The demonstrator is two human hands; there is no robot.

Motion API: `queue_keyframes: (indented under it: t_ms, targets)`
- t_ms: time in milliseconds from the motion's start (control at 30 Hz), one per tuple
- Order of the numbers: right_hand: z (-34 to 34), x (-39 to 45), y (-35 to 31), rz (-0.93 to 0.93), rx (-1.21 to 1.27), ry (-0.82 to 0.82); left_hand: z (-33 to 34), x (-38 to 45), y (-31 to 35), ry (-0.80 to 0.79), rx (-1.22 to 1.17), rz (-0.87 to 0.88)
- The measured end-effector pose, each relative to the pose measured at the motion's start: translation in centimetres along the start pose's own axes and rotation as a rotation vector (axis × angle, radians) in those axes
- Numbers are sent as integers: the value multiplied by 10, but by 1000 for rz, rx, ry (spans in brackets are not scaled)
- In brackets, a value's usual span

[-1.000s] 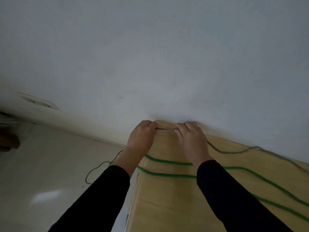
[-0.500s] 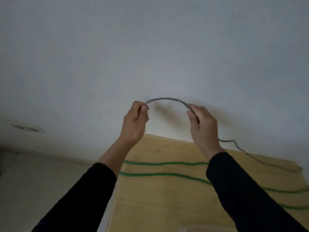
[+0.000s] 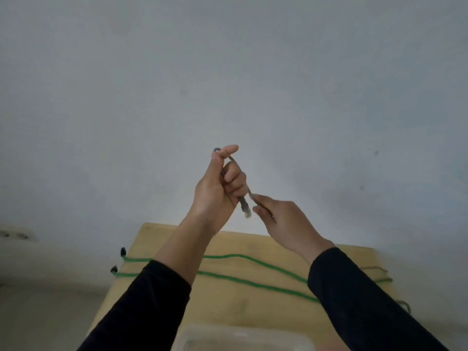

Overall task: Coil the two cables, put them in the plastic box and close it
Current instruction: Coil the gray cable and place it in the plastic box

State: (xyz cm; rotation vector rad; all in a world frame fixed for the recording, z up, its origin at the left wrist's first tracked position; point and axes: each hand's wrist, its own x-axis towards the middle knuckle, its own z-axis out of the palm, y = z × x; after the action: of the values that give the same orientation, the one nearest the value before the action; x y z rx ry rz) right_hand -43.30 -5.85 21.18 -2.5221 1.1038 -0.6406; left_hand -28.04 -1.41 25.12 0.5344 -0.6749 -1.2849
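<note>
Head view: a pale wall (image 3: 228, 72) fills most of the frame; below it a wooden desk (image 3: 235, 307) is seen, its left edge free; across the desk a green cable (image 3: 253, 279) is laid out in two long runs, its dark plug ends (image 3: 123, 251) hanging just past the left edge; at the near edge the blurred rim of a clear plastic box (image 3: 243, 338) is partly shown, and whether it is open or lidded cannot be told.

Above the desk both arms, in dark sleeves, are raised; the left hand (image 3: 217, 188) is clenched round a short loop of the grey cable (image 3: 234, 162), the top of the bend pinched between thumb and forefinger, the connector (image 3: 246, 210) hanging just below the fist; the right hand (image 3: 286, 221) pinches the same cable just beside the connector, its run towards the desk hidden behind that hand.

The grey cable is judged light, thin and springy; loops are likely to be sprung open if released, so each turn is best gathered into the left fist while fresh length is fed by the right; the connector is best not bent sharply. The green cable appears thicker and softer, and is not yet coiled.
</note>
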Motion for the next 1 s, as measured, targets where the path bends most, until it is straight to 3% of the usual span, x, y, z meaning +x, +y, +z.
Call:
queue_keyframes:
  t_ms: [233, 533, 700, 833, 1000]
  targets:
    - [-40, -50, -3, -68, -66, -174, 42, 13, -7, 129, -20, 110]
    - [-96, -47, -21, -40, -120, -11, 64, 1, -16, -53, 535, 14]
    - [-118, -39, -31, -18, -134, 30, 68, -7, -21, -238, 811, -80]
    - [-141, -37, -20, 104, 83, 69, 68, -16, -20, -341, 898, -101]
    - [-152, -38, -13, 105, 312, -121, 68, -13, -14, -361, 926, 11]
